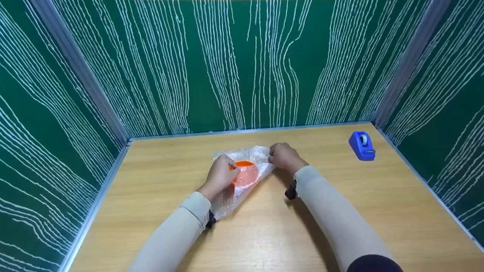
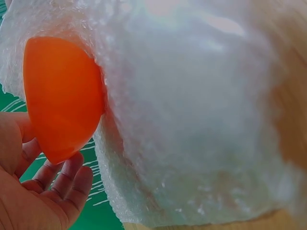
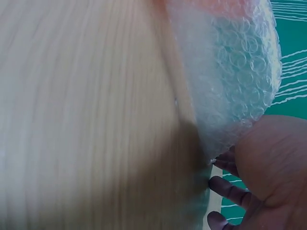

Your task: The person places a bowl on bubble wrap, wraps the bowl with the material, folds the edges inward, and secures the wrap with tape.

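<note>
An orange bowl [image 1: 245, 163] lies partly covered by a sheet of bubble wrap [image 1: 227, 204] on the table. Its orange side shows bare in the left wrist view, where the bowl [image 2: 64, 96] tilts against the bubble wrap [image 2: 192, 129]. My left hand [image 1: 221, 172] holds the bowl by its edge, thumb on one side and fingers on the other. At the far right corner of the wrap, my right hand [image 1: 285, 156] pinches the sheet. The right wrist view shows thumb and forefinger at the edge of the bubble wrap [image 3: 240, 62], the other fingers partly spread.
A blue tape dispenser [image 1: 361, 145] with a roll of tape stands at the back right of the wooden table [image 1: 151, 189]. Green panels [image 1: 253, 75] with white lines enclose the table at the back and both sides.
</note>
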`<state>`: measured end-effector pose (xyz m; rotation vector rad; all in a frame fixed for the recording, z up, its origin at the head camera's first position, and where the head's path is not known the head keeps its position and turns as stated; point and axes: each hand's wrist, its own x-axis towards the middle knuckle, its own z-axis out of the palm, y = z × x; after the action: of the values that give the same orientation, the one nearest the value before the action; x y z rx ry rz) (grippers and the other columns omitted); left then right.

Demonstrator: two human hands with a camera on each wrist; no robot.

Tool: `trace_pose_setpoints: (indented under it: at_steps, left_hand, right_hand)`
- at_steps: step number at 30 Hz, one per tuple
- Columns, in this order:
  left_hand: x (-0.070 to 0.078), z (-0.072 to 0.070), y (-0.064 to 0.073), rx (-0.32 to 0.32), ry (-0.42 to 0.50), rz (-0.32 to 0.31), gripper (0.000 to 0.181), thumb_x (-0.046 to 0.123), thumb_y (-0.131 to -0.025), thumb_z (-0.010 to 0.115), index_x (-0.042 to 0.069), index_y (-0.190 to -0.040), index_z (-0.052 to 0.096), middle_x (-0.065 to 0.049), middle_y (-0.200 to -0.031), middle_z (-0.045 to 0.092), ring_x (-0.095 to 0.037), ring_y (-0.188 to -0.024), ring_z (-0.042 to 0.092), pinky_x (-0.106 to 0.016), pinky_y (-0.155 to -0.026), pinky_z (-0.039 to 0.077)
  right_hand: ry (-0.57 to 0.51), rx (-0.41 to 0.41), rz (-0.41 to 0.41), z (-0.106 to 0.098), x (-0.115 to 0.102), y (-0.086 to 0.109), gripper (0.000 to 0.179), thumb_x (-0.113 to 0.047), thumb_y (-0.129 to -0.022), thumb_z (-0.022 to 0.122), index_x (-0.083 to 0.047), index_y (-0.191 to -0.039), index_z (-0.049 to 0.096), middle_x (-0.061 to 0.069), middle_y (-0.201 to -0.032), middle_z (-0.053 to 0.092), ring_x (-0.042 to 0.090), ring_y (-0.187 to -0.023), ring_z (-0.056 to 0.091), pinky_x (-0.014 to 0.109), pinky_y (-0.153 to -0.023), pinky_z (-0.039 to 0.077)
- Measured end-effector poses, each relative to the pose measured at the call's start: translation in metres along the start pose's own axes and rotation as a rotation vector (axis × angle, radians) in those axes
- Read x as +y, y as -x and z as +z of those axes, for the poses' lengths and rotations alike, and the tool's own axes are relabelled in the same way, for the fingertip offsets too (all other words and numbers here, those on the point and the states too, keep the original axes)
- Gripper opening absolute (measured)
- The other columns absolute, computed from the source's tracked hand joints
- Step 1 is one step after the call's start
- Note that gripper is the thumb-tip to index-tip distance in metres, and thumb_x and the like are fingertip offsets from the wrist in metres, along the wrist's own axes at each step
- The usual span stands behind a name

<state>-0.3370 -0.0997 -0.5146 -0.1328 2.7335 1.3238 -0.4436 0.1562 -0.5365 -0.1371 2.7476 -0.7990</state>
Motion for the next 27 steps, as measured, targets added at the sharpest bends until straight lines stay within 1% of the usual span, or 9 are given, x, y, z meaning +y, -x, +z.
trace_pose_setpoints:
  at_steps: [3,6,7,11,14,15,18,22,27]
  left_hand:
    - [-0.001,0.000,0.000,0.001,-0.004,-0.003,0.024,0.016,-0.106,0.081,0.014,-0.123,0.063,-0.007,-0.129,0.063,-0.026,-0.115,0.065,-0.043,-0.114,0.064]
    - [-0.001,0.000,-0.001,-0.003,0.004,-0.004,0.024,0.016,-0.106,0.081,0.014,-0.123,0.063,-0.007,-0.129,0.062,-0.026,-0.113,0.066,-0.042,-0.111,0.065]
    - [-0.001,0.000,-0.001,-0.006,0.006,-0.004,0.024,0.017,-0.106,0.080,0.014,-0.123,0.063,-0.007,-0.128,0.062,-0.025,-0.112,0.066,-0.041,-0.110,0.066]
    - [-0.003,0.000,-0.003,0.009,-0.040,0.038,0.022,0.017,-0.106,0.081,0.010,-0.122,0.068,-0.007,-0.122,0.064,-0.025,-0.110,0.066,-0.039,-0.108,0.067]
    - [-0.003,0.000,-0.003,0.018,-0.061,0.054,0.023,0.017,-0.105,0.082,0.009,-0.122,0.069,-0.007,-0.119,0.065,-0.025,-0.109,0.065,-0.039,-0.107,0.067]
    - [-0.003,0.000,-0.003,0.015,-0.053,0.046,0.023,0.017,-0.105,0.082,0.010,-0.122,0.068,-0.007,-0.119,0.064,-0.025,-0.109,0.065,-0.039,-0.106,0.067]
    - [-0.002,0.000,-0.002,0.005,-0.033,0.029,0.024,0.017,-0.106,0.082,0.012,-0.123,0.066,-0.006,-0.119,0.064,-0.025,-0.109,0.066,-0.039,-0.105,0.067]
    - [-0.001,0.001,0.000,0.002,-0.021,0.019,0.024,0.017,-0.106,0.081,0.013,-0.124,0.065,-0.006,-0.120,0.063,-0.025,-0.110,0.066,-0.040,-0.107,0.067]
    - [-0.001,0.001,0.000,0.006,-0.013,0.008,0.024,0.018,-0.106,0.081,0.014,-0.123,0.064,-0.006,-0.120,0.064,-0.025,-0.111,0.066,-0.040,-0.107,0.067]
  right_hand:
    - [0.003,0.007,0.006,0.001,-0.001,0.001,0.042,-0.021,-0.111,0.071,-0.005,-0.150,0.067,0.017,-0.148,0.063,0.040,-0.138,0.064,0.061,-0.128,0.050]
    - [-0.027,0.027,0.024,0.001,-0.003,0.002,0.036,-0.019,-0.111,0.071,-0.005,-0.145,0.069,0.016,-0.143,0.066,0.039,-0.134,0.065,0.061,-0.126,0.052]
    - [-0.041,0.036,0.031,0.002,-0.003,0.002,0.035,-0.018,-0.111,0.071,-0.005,-0.143,0.069,0.016,-0.143,0.067,0.039,-0.134,0.066,0.060,-0.126,0.053]
    - [-0.092,0.089,0.037,0.003,-0.005,0.002,0.031,-0.015,-0.111,0.069,-0.005,-0.140,0.069,0.016,-0.142,0.069,0.038,-0.133,0.067,0.058,-0.125,0.054]
    - [-0.118,0.130,0.018,0.003,-0.006,0.001,0.031,-0.014,-0.110,0.066,-0.003,-0.140,0.068,0.016,-0.142,0.069,0.038,-0.132,0.067,0.056,-0.123,0.056]
    - [-0.132,0.138,0.022,0.003,-0.007,0.001,0.031,-0.013,-0.110,0.066,-0.004,-0.140,0.068,0.016,-0.142,0.068,0.037,-0.132,0.067,0.056,-0.124,0.056]
    - [-0.175,0.144,0.030,0.001,-0.009,0.000,0.032,-0.009,-0.111,0.064,-0.004,-0.142,0.068,0.015,-0.146,0.066,0.037,-0.135,0.065,0.055,-0.125,0.055]
    - [-0.243,0.157,0.037,-0.001,-0.011,0.001,0.035,-0.004,-0.110,0.063,-0.007,-0.144,0.067,0.014,-0.157,0.061,0.036,-0.142,0.061,0.054,-0.127,0.053]
    - [-0.291,0.207,0.020,-0.002,-0.011,0.004,0.042,-0.005,-0.109,0.065,-0.011,-0.151,0.065,0.013,-0.165,0.057,0.035,-0.139,0.062,0.053,-0.125,0.054]
